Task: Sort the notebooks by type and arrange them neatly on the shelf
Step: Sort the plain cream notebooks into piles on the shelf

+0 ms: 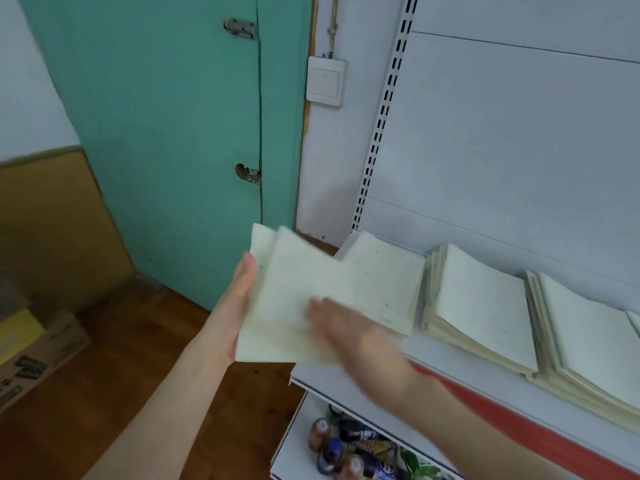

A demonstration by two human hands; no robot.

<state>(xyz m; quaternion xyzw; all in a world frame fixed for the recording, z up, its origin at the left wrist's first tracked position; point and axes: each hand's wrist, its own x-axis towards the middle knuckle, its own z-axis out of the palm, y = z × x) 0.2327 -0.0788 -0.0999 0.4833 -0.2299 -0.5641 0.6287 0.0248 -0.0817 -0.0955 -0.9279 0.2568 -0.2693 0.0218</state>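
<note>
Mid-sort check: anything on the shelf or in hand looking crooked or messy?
Yes. The middle stack and the right stack on the shelf are fanned, edges stepped rather than squared. The held notebooks, gripped by the left hand, are offset too, one corner poking out behind. The right hand is motion-blurred over them.

cream notebooks (294,306), teal door (173,133)

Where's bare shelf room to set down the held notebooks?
Bare: the front strip of the shelf, between the stacks and the red edge. Crowded: left stack, middle stack and right stack sit nearly edge to edge, gaps too narrow.
</note>
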